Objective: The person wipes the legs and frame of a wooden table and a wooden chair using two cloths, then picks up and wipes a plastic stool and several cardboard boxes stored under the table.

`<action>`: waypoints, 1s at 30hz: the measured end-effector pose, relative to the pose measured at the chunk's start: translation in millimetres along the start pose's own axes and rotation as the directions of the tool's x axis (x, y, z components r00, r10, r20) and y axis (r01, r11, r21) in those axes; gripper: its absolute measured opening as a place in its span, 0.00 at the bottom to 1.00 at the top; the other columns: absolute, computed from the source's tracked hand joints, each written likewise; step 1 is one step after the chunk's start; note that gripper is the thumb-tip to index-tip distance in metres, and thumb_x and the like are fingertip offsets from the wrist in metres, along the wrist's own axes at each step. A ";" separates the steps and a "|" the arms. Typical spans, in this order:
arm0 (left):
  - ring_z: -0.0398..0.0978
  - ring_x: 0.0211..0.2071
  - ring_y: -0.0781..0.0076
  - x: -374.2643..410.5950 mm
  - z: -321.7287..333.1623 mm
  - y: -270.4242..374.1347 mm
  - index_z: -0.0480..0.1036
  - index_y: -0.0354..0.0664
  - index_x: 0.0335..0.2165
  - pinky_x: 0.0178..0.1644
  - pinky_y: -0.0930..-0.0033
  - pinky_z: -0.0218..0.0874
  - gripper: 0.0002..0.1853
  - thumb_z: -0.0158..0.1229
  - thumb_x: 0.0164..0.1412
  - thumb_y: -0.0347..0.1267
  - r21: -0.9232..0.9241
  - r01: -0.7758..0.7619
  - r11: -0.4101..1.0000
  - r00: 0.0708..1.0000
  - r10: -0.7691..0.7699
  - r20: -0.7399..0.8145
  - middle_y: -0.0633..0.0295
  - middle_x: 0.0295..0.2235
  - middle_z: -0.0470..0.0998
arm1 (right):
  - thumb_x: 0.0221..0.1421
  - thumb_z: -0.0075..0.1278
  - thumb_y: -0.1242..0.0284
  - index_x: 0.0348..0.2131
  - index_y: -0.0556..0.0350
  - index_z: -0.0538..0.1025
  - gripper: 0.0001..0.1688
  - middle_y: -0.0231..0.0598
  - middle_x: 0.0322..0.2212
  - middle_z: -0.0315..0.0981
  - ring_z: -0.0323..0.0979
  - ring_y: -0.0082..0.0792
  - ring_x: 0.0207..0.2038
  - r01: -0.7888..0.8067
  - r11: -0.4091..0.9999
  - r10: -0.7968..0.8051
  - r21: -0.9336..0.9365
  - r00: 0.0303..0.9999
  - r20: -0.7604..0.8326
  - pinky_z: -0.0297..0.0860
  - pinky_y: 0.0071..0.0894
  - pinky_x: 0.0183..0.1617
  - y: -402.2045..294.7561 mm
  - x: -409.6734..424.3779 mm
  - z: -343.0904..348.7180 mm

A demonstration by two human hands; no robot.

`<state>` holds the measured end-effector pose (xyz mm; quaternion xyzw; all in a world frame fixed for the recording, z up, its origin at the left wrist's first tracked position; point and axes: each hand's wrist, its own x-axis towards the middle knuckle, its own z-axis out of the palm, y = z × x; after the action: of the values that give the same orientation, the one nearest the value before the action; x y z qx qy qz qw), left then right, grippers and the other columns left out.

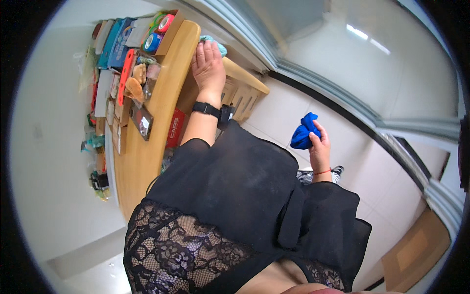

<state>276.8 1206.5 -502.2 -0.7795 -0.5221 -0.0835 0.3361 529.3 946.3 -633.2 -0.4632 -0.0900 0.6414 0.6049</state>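
My left hand (209,66), a black watch band on its wrist, lies with its fingers over a light green cloth (219,47) at the rounded end of the wooden desktop (147,154). Part of this cloth is hidden beneath the fingers. On the right, out over the tiled floor, my right hand (320,141) pinches a bunched blue cloth (305,132) between thumb and fingers. A red string circles that wrist. The blue cloth touches nothing but the hand.
Rolls of coloured tape (166,23) in a cardboard box, books (117,40), bread-shaped items (135,88) and a phone (141,120) stand or lie on the desktop. Below is a red box (175,128). A glass partition (352,66) runs along the far side; a cardboard piece (415,253) is at lower right.
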 end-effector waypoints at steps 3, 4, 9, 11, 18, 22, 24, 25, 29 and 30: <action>0.59 0.55 0.59 -13.1 7.5 5.7 0.67 0.45 0.46 0.62 0.51 0.45 0.18 0.48 0.55 0.30 0.023 -0.028 0.999 1.000 0.028 0.001 0.61 0.49 0.66 | 0.54 0.47 0.77 0.52 0.56 0.67 0.25 0.38 0.42 0.67 0.67 0.25 0.40 0.084 0.996 -0.084 -0.034 0.996 0.012 0.66 0.25 0.45 22.8 53.3 -16.7; 0.61 0.54 0.60 -20.4 17.3 10.8 0.69 0.45 0.43 0.63 0.52 0.45 0.15 0.48 0.55 0.30 0.018 -0.032 0.999 0.999 0.033 -0.038 0.61 0.47 0.68 | 0.53 0.47 0.77 0.52 0.57 0.67 0.25 0.39 0.43 0.67 0.67 0.26 0.41 0.087 0.996 -0.087 -0.008 0.996 0.009 0.66 0.25 0.46 29.9 66.2 -25.0; 0.64 0.51 0.62 -43.3 71.9 46.0 0.73 0.44 0.36 0.62 0.56 0.48 0.11 0.48 0.55 0.30 0.003 -0.061 0.998 0.998 0.061 -0.034 0.60 0.42 0.72 | 0.52 0.41 0.80 0.50 0.63 0.66 0.24 0.44 0.42 0.70 0.71 0.31 0.40 0.083 0.995 -0.080 0.063 0.996 -0.047 0.69 0.28 0.45 61.0 121.9 -55.6; 0.66 0.47 0.62 -66.8 106.7 52.5 0.73 0.45 0.32 0.60 0.57 0.50 0.08 0.49 0.53 0.29 -0.047 -0.087 0.995 0.990 0.091 0.110 0.61 0.37 0.73 | 0.52 0.42 0.80 0.46 0.59 0.70 0.20 0.30 0.31 0.69 0.64 0.16 0.28 0.115 0.992 -0.114 -0.050 0.993 0.026 0.63 0.15 0.30 55.0 122.7 -42.2; 0.64 0.42 0.53 -112.6 73.4 58.1 0.69 0.45 0.34 0.48 0.54 0.53 0.17 0.49 0.40 0.21 -0.667 0.079 0.741 0.955 -0.248 -0.162 0.56 0.35 0.69 | 0.51 0.43 0.80 0.46 0.60 0.71 0.21 0.29 0.32 0.69 0.64 0.17 0.30 0.071 0.994 -0.075 -0.085 0.996 -0.039 0.63 0.16 0.35 63.7 135.2 -60.3; 0.60 0.50 0.51 -46.7 -1.9 17.5 0.67 0.41 0.49 0.55 0.48 0.49 0.26 0.51 0.47 0.23 -0.179 0.111 0.978 0.782 -0.197 -0.592 0.53 0.47 0.64 | 0.49 0.44 0.79 0.46 0.60 0.72 0.21 0.30 0.35 0.70 0.64 0.17 0.32 0.152 0.951 -0.137 -0.267 0.988 0.075 0.62 0.16 0.38 71.3 156.3 -84.7; 0.59 0.52 0.47 -31.0 4.6 -1.8 0.66 0.39 0.50 0.56 0.45 0.50 0.24 0.50 0.51 0.24 -0.081 0.211 0.974 0.822 -0.222 -0.525 0.49 0.50 0.62 | 0.48 0.44 0.79 0.46 0.60 0.72 0.22 0.33 0.37 0.70 0.65 0.20 0.34 0.138 0.938 -0.110 -0.317 0.988 0.104 0.63 0.18 0.39 74.6 156.0 -76.2; 0.59 0.53 0.45 -27.3 15.4 -5.0 0.65 0.38 0.50 0.56 0.44 0.50 0.23 0.49 0.52 0.24 -0.046 0.233 0.971 0.818 -0.222 -0.530 0.48 0.51 0.61 | 0.48 0.44 0.79 0.46 0.61 0.72 0.23 0.34 0.38 0.70 0.66 0.21 0.34 0.131 0.941 -0.099 -0.311 0.988 0.117 0.63 0.18 0.40 75.2 156.1 -70.6; 0.56 0.56 0.43 -37.1 43.5 7.0 0.61 0.38 0.54 0.58 0.45 0.49 0.26 0.47 0.54 0.23 -0.176 0.194 0.965 0.812 -0.259 -0.524 0.44 0.53 0.60 | 0.47 0.44 0.78 0.45 0.61 0.72 0.22 0.36 0.39 0.70 0.67 0.24 0.38 0.131 0.934 -0.097 -0.334 0.988 0.118 0.64 0.21 0.44 73.8 148.1 -64.3; 0.57 0.55 0.44 -42.7 52.4 17.6 0.61 0.39 0.54 0.57 0.45 0.49 0.26 0.47 0.54 0.24 -0.183 0.183 0.966 0.842 -0.250 -0.478 0.44 0.53 0.60 | 0.47 0.44 0.78 0.45 0.60 0.72 0.22 0.36 0.39 0.69 0.67 0.25 0.40 0.141 0.936 -0.108 -0.324 0.987 0.117 0.64 0.23 0.46 70.6 147.3 -68.2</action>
<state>261.8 1202.1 -570.2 -0.6877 -0.4962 -0.3523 0.3958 552.1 1024.8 -790.2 -0.5197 -0.2549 0.5993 0.5530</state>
